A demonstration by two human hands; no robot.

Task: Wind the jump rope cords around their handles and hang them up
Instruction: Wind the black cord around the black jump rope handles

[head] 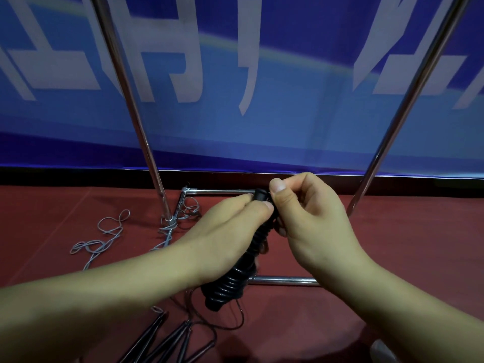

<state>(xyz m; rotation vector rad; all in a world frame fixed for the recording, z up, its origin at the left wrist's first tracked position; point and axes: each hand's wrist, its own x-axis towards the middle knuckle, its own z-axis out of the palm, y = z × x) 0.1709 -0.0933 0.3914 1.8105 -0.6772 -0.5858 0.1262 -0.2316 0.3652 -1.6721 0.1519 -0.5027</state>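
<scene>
My left hand (230, 231) grips a pair of black jump rope handles (233, 281) with black cord coiled tightly round them. The bundle slants from lower left up to a black end cap (261, 195). At that cap my right hand (306, 218) pinches the top of the bundle between thumb and curled fingers. A thin black cord (237, 320) trails loose from the bundle's lower end onto the floor. Several more black handles (167, 341) lie on the red floor at the bottom. A tangled grey cord (104, 237) lies to the left.
A chrome rack stands in front of me, with two slanted uprights (136, 121) (408, 108) and low base bars (282, 280) on the red floor (406, 244). A blue banner (262, 113) with white lettering hangs behind it.
</scene>
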